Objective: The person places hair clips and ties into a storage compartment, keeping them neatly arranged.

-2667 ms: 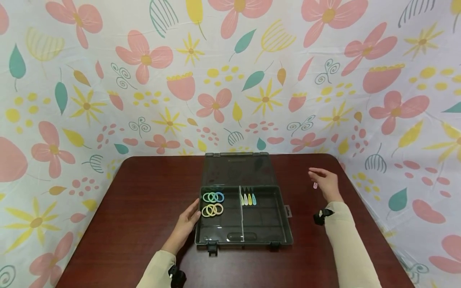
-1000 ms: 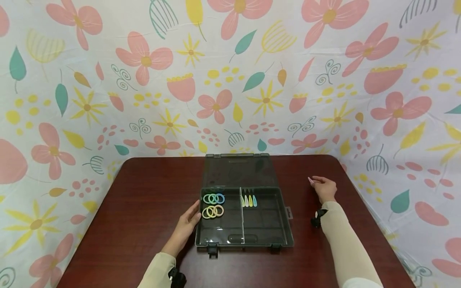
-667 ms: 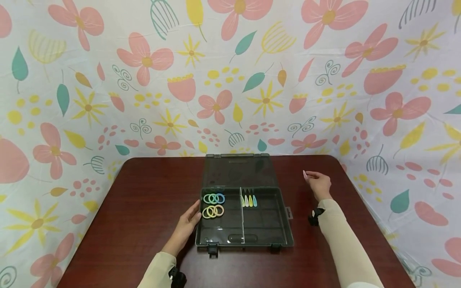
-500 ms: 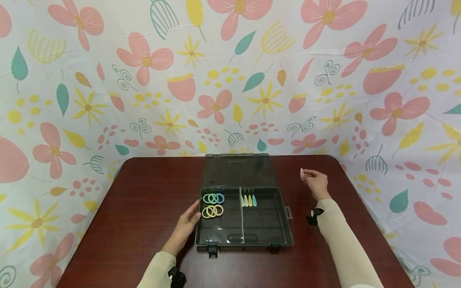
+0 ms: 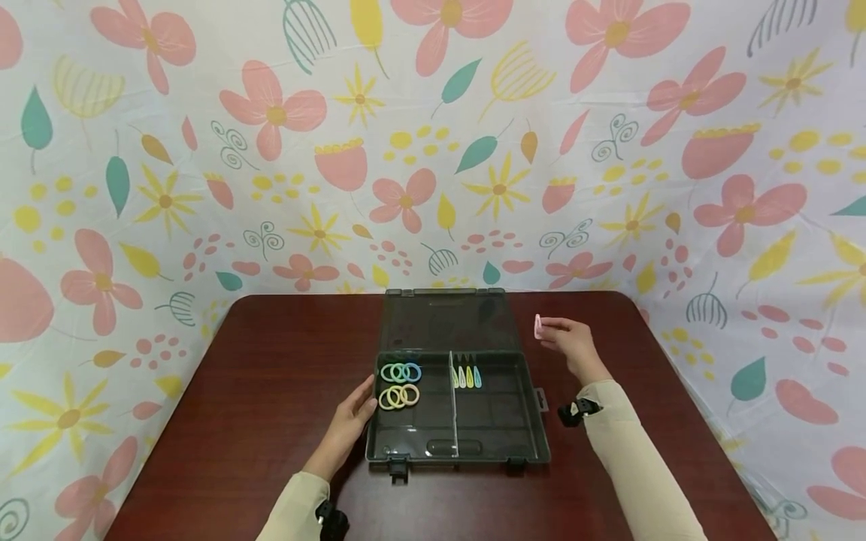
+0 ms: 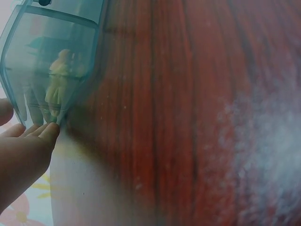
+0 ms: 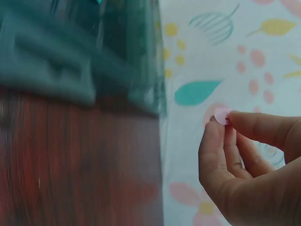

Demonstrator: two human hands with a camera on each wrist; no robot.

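In the head view my right hand (image 5: 571, 346) pinches a pink hair clip (image 5: 537, 327) between thumb and fingertips, to the right of the open lid. The right wrist view shows the clip's pink end (image 7: 222, 116) at the fingertips. My left hand (image 5: 348, 427) touches the left wall of a dark see-through plastic box (image 5: 487, 432), fingers extended along its side. Inside the right compartment, several hair clips (image 5: 470, 377) in yellow, white and blue stand in a row. The left compartment holds blue-green hair ties (image 5: 392, 373) and, nearer the front, yellow and peach hair ties (image 5: 387, 400).
A thin divider (image 5: 454, 421) splits the box. Its lid (image 5: 446, 319) lies folded back toward the wall, and front latches (image 5: 399, 467) hang over the near edge. The dark red wooden table (image 5: 271, 376) meets a flowered cloth (image 5: 433, 150) behind.
My right hand has moved left toward the box from the table's right side, carrying the pink hair clip, now held upright. My left hand and the box have stayed in place.
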